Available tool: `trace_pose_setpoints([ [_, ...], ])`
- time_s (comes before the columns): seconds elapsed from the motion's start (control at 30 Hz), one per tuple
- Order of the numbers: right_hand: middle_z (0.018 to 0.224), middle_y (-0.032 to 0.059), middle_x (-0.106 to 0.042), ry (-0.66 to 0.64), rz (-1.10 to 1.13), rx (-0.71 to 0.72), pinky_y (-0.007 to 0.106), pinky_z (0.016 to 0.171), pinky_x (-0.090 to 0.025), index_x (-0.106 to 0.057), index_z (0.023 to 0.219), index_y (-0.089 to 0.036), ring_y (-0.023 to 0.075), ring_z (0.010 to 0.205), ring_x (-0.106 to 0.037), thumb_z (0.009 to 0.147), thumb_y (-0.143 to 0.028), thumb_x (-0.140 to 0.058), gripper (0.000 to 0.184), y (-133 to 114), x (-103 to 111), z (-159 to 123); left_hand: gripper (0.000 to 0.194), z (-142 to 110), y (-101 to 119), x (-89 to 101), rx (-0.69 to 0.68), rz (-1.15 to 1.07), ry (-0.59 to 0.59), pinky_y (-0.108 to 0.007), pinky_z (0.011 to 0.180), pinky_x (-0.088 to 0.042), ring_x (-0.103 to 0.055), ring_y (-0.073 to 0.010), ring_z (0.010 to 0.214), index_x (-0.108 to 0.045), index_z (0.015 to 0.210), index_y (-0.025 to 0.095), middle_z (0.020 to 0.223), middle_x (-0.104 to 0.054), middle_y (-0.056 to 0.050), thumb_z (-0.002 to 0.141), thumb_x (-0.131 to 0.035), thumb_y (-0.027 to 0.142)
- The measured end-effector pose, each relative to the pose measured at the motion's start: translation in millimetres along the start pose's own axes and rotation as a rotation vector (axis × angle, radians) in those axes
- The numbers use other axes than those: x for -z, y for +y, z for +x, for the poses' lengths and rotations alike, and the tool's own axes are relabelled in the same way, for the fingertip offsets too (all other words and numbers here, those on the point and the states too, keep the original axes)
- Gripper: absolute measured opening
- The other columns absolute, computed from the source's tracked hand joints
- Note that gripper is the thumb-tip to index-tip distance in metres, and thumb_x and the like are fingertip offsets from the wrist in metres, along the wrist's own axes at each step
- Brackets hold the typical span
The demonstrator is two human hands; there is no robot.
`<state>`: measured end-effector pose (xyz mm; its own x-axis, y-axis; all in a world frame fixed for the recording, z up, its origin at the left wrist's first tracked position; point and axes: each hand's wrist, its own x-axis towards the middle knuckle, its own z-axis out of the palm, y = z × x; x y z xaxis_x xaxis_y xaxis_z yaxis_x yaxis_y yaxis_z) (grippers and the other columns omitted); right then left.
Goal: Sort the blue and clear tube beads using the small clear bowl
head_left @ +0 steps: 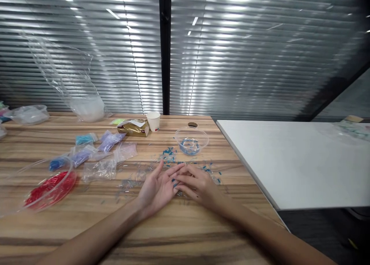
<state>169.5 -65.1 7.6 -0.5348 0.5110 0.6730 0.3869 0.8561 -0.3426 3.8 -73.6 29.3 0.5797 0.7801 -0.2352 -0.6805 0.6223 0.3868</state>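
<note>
My left hand (160, 188) lies palm up above the wooden table, its fingers stretched out and thumb apart. Small blue tube-shaped beads (174, 185) rest on its fingers. From the right, my right hand (198, 184) reaches over with bent fingers, fingertips touching the left fingers by these beads. Whether a bead is pinched there is hidden. Beyond the hands, more blue beads (169, 153) and clear ones (127, 184) are scattered on the table. A clear round bowl (191, 130) behind them holds blue beads.
A clear bowl of red beads (52, 189) stands left. Small bags of purple beads (111, 141) and turquoise beads (86, 139) lie behind it. A gold packet (133, 128) and paper cup (153, 121) stand at the back. A white table (295, 161) adjoins on the right.
</note>
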Motion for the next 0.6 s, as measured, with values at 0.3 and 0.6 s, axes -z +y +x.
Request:
trace_pose_setpoints([
  [0.3,0.093,0.0063,-0.063,-0.077,0.023,-0.020,0.026,0.073,-0.050,-0.065,0.092,-0.017,0.0155,0.085,-0.060,0.088,-0.018,-0.054,0.012,4.0,-3.0,-1.1,0.053,2.3,-4.0,2.9,0.033,-0.025,-0.071,-0.026,0.077,-0.044,-0.056,-0.0163,0.081,-0.059,0.108,0.005,0.093,-0.058,-0.012,0.097,-0.024,0.043],
  [0.6,0.094,0.0067,-0.064,-0.349,-0.214,0.030,0.027,0.074,-0.049,-0.061,0.092,-0.016,0.0172,0.085,-0.060,0.089,-0.011,-0.049,0.013,-5.3,6.1,12.6,0.044,3.5,-8.8,5.8,-0.017,0.003,-0.053,-0.024,0.075,-0.044,-0.054,-0.0144,0.076,-0.063,0.089,0.006,0.086,-0.057,-0.011,0.097,-0.033,0.037],
])
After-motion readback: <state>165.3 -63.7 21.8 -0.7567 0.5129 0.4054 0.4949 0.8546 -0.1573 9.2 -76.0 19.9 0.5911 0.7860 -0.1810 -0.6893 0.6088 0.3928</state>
